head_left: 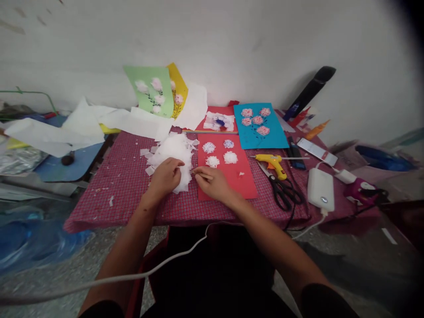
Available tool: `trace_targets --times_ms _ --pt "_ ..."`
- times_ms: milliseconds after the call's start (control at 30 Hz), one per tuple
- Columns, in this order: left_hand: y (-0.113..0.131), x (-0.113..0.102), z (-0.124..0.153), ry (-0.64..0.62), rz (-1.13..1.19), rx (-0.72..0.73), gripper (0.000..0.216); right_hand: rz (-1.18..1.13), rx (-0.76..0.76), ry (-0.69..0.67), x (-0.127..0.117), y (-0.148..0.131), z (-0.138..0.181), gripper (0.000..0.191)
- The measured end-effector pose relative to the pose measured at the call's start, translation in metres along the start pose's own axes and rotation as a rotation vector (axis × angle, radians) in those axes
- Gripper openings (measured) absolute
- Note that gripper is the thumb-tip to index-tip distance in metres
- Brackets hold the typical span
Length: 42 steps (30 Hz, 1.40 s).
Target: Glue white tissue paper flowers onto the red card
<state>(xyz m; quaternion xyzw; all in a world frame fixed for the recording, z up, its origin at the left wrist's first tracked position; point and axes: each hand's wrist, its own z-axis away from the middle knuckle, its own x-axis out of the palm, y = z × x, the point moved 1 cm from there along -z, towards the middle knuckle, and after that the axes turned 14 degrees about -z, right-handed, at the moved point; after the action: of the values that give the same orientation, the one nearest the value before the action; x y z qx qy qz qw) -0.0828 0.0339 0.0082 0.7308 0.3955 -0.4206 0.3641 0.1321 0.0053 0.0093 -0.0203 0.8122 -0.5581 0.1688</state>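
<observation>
Over a heap of white tissue paper pieces [170,148] rests my left hand [165,176], its fingers curled together; anything they hold is too small to make out. My right hand [215,182] pinches a thin brown stick [204,175] at the left edge of a red sheet [236,181], its tip pointing toward the paper heap. On that sheet sit several ruffled paper flowers, including a white one [212,161] just above my right hand and another white one [230,157]. A tiny pale scrap [241,173] lies to their right.
At the right are a yellow glue gun [271,163], black-handled scissors [283,190], a white power bank [320,190] and a phone [317,151]. Behind stand flower pictures on blue [260,126] and green [150,90] sheets. A white cable [179,255] crosses my lap.
</observation>
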Motion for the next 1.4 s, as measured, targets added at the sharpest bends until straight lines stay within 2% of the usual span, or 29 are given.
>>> trace_targets --times_ms 233,400,500,567,667,800,933,1033,1133,1300,1400 --pt "0.005 0.001 0.0 -0.06 -0.046 0.039 0.039 -0.151 0.046 0.07 -0.012 -0.005 0.016 0.02" --pt "0.006 -0.001 0.0 -0.058 0.069 0.065 0.047 -0.165 0.058 0.091 -0.013 -0.014 0.021 0.02" --pt "0.009 -0.002 -0.003 -0.073 0.113 0.057 0.036 -0.17 0.047 0.084 -0.013 -0.017 0.02 0.021" --pt "0.012 -0.002 -0.005 -0.096 0.111 0.02 0.025 -0.169 0.033 0.079 -0.013 -0.017 0.019 0.02" --pt "0.016 -0.003 -0.007 -0.141 0.202 -0.09 0.025 -0.143 0.019 0.125 -0.015 -0.015 0.021 0.02" --pt "0.02 -0.006 -0.006 -0.172 0.502 -0.349 0.026 -0.175 0.027 0.237 -0.019 -0.019 0.029 0.021" --pt "0.032 -0.004 -0.006 -0.187 0.779 -0.515 0.029 -0.173 -0.033 0.183 -0.021 -0.03 0.036 0.021" --pt "0.043 -0.001 -0.006 -0.193 0.911 -0.517 0.025 -0.155 -0.088 0.149 -0.022 -0.034 0.037 0.021" --pt "0.052 0.001 -0.006 -0.196 0.985 -0.523 0.022 -0.134 -0.081 0.153 -0.024 -0.034 0.038 0.021" --pt "0.056 0.0 -0.006 -0.206 0.995 -0.512 0.022 -0.138 -0.051 0.17 -0.028 -0.035 0.041 0.02" --pt "0.057 -0.002 -0.005 -0.231 1.007 -0.473 0.022 -0.241 -0.007 0.207 -0.03 -0.035 0.045 0.02"
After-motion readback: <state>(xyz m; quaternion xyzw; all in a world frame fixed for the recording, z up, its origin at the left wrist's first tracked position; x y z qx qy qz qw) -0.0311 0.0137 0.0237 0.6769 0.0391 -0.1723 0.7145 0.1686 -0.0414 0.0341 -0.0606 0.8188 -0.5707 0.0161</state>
